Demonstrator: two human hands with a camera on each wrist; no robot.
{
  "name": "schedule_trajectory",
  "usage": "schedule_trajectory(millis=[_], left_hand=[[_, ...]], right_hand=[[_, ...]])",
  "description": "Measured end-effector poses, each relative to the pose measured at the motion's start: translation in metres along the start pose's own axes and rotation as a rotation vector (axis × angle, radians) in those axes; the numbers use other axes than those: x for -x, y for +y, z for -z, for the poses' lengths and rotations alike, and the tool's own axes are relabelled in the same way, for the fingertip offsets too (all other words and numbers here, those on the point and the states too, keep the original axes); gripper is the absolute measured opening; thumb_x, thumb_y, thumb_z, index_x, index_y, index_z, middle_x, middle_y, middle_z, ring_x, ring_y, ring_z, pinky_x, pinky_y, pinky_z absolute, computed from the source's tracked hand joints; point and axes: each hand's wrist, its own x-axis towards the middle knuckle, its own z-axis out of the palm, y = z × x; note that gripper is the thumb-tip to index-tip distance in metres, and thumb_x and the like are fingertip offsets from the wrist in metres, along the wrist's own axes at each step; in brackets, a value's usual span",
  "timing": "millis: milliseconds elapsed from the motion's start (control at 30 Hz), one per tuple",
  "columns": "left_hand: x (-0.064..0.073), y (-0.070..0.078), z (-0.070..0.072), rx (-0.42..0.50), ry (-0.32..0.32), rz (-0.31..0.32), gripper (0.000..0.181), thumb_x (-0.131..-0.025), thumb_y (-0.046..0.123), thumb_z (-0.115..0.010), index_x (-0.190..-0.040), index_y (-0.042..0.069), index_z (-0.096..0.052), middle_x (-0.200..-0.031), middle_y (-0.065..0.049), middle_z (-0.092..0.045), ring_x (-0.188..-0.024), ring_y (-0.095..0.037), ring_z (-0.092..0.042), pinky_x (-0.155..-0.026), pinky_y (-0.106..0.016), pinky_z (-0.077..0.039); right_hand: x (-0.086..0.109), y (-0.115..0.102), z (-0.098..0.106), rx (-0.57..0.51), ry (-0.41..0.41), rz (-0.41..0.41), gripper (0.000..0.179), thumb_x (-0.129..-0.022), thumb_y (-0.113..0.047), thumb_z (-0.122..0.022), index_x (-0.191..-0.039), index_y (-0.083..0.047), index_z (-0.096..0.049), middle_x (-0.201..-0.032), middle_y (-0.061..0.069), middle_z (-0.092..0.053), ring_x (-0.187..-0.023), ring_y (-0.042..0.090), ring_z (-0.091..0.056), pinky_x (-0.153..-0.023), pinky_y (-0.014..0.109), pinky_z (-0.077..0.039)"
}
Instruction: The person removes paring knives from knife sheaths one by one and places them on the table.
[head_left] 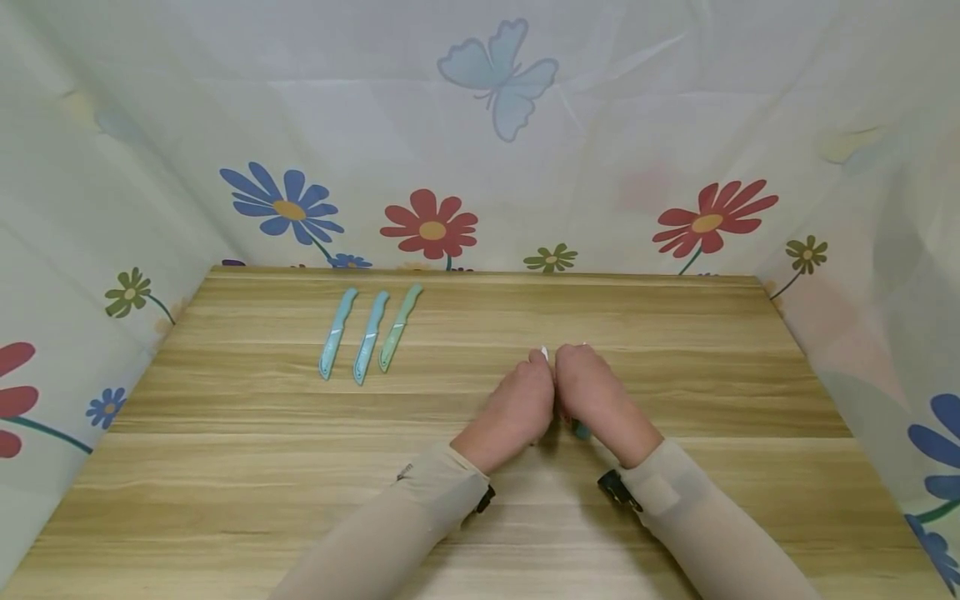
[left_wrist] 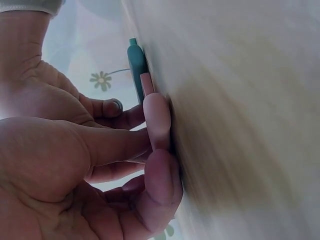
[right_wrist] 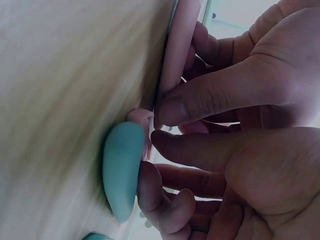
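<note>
My left hand [head_left: 517, 404] and right hand [head_left: 596, 392] meet low over the middle of the table. In the right wrist view, left thumb and fingers pinch a long, smooth pink handle [right_wrist: 179, 47]. Its rounded end [left_wrist: 157, 117] shows in the left wrist view. A smaller pink piece [right_wrist: 141, 116] lies against it at my right fingertips; those fingers bend around it, though their grip is partly hidden. Right beside them is a rounded teal piece [right_wrist: 122, 170], close against the tabletop. A small white tip [head_left: 545, 353] pokes out beyond the hands in the head view.
Two blue sheathed knives [head_left: 337, 333] and a green sheathed knife [head_left: 401, 327] lie in a row at the back left of the wooden table [head_left: 247, 400]. Flower-printed sheeting [head_left: 360, 125] encloses the back and sides.
</note>
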Motion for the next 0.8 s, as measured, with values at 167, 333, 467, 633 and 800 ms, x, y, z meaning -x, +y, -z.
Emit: schedule_trajectory(millis=[167, 333, 467, 633, 800], left_hand=[[-0.0004, -0.0005, -0.0008, -0.006, -0.015, -0.028, 0.042, -0.096, -0.004, -0.068, -0.131, -0.011, -0.047, -0.089, -0.019, -0.066, -0.073, -0.026, -0.066, -0.06, -0.032, -0.056], [-0.0001, -0.0011, -0.0015, 0.001, -0.02, -0.035, 0.049, -0.092, -0.006, -0.07, -0.134, -0.012, -0.045, -0.087, -0.018, -0.066, -0.072, -0.026, -0.066, -0.059, -0.031, -0.055], [-0.0001, -0.0005, -0.0011, -0.008, -0.021, -0.026, 0.052, -0.091, -0.005, -0.072, -0.135, -0.012, -0.045, -0.09, -0.018, -0.067, -0.074, -0.026, -0.066, -0.061, -0.031, -0.056], [-0.0006, 0.0004, -0.0007, -0.004, -0.02, -0.011, 0.048, -0.095, -0.001, -0.069, -0.135, -0.011, -0.046, -0.093, -0.019, -0.067, -0.078, -0.026, -0.068, -0.065, -0.033, -0.058], [-0.0001, 0.0001, 0.0013, 0.031, -0.03, 0.006, 0.047, -0.096, 0.0, -0.068, -0.136, -0.011, -0.047, -0.1, -0.021, -0.067, -0.078, -0.025, -0.066, -0.062, -0.031, -0.057]], right_hand=[[-0.0014, 0.0016, 0.0007, 0.012, 0.012, -0.005, 0.029, -0.085, 0.007, -0.067, -0.06, -0.006, -0.063, -0.064, 0.008, -0.063, -0.058, 0.023, -0.063, -0.053, 0.031, -0.054], [-0.0009, 0.0027, 0.0014, 0.003, 0.025, 0.005, 0.027, -0.088, 0.005, -0.065, -0.063, -0.005, -0.062, -0.067, 0.01, -0.063, -0.06, 0.024, -0.062, -0.056, 0.033, -0.054], [0.0005, 0.0028, 0.0022, 0.001, 0.028, 0.009, 0.026, -0.089, 0.004, -0.065, -0.065, -0.005, -0.062, -0.067, 0.01, -0.062, -0.059, 0.024, -0.061, -0.055, 0.033, -0.054], [0.0009, 0.002, 0.0035, -0.005, 0.022, -0.005, 0.024, -0.091, 0.002, -0.065, -0.069, -0.006, -0.061, -0.071, 0.01, -0.062, -0.06, 0.024, -0.061, -0.054, 0.032, -0.053], [0.0015, 0.0025, 0.0047, -0.011, 0.028, -0.015, 0.016, -0.098, -0.003, -0.062, -0.082, -0.003, -0.064, -0.083, 0.012, -0.063, -0.071, 0.026, -0.062, -0.063, 0.034, -0.055]])
